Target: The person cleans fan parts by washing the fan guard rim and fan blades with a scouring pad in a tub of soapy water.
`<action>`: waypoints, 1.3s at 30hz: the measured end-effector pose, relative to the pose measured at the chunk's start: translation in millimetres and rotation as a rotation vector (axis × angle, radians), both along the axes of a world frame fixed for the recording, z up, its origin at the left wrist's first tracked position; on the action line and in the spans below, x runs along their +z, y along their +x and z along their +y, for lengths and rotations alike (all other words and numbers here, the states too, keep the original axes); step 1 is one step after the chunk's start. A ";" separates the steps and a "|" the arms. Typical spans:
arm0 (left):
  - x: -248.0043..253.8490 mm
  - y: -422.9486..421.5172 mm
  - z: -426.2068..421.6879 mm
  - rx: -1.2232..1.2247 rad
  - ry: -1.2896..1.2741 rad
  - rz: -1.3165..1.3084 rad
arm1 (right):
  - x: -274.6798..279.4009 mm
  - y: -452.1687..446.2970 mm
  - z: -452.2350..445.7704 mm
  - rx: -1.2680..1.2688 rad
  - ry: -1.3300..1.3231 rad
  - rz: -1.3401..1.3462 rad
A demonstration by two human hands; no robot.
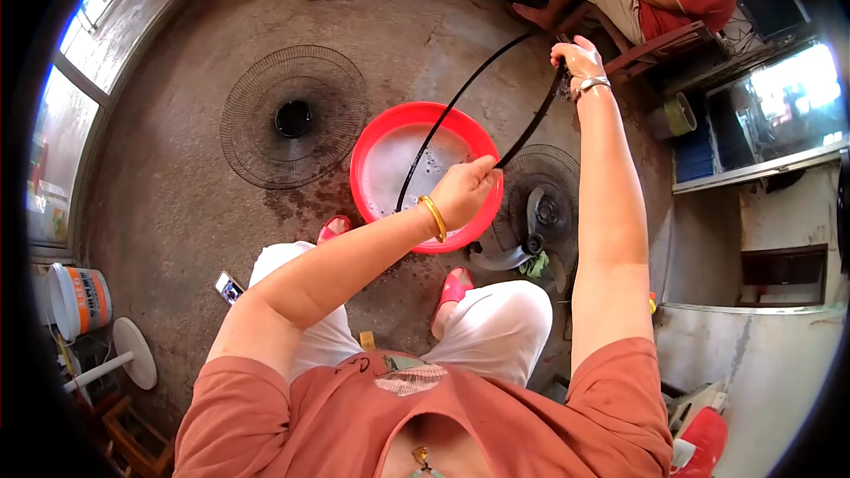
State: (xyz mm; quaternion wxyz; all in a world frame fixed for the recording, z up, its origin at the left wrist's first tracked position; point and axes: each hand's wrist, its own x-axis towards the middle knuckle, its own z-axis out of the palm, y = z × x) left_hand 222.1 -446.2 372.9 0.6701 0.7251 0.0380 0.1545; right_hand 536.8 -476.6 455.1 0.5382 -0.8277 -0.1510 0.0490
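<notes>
A thin black hoop (534,123), which looks like the rim ring of a fan guard, is raised above a red basin (416,111) of cloudy, sudsy water. My left hand (467,192), wearing a gold bangle, is closed around the hoop's near side over the basin's right rim. Stretched out farther forward, my right hand (580,60) is closed around the far right part of the hoop. Something dark shows by its fingers, too small to make out. The hoop's other side curves down into the basin.
A round wire fan grille (257,115) lies on the floor left of the basin. Right of it are a fan with blades (540,208) and a green cloth (534,265). A phone (228,288) is near my left knee. A person (673,0) sits at the upper right.
</notes>
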 end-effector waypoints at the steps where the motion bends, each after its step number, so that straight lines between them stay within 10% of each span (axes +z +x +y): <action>1: -0.4 -3.0 -3.7 -0.004 0.019 -0.011 | 0.9 13.3 -5.6 0.002 -0.049 0.037; 7: -9.1 -25.2 -19.5 -0.093 0.156 0.056 | -7.3 7.0 -43.0 0.067 0.372 0.699; 14: 45.3 -16.4 24.5 -0.183 -0.487 0.257 | 6.9 -153.7 -25.7 0.138 0.677 0.202; 16: 43.7 -7.3 26.1 -0.028 -0.488 -0.050 | 9.6 -210.9 -16.7 0.177 0.736 0.237; 20: 51.8 -20.9 20.5 0.352 0.092 -0.172 | 13.2 -244.9 -9.6 0.224 0.776 0.241; 33: 37.3 -47.8 29.2 0.248 0.617 -0.251 | 26.5 13.5 -71.7 0.112 0.953 0.936; 39: 2.5 -27.4 62.6 0.232 0.682 -0.067 | -1.4 -12.0 -74.1 0.188 1.016 0.664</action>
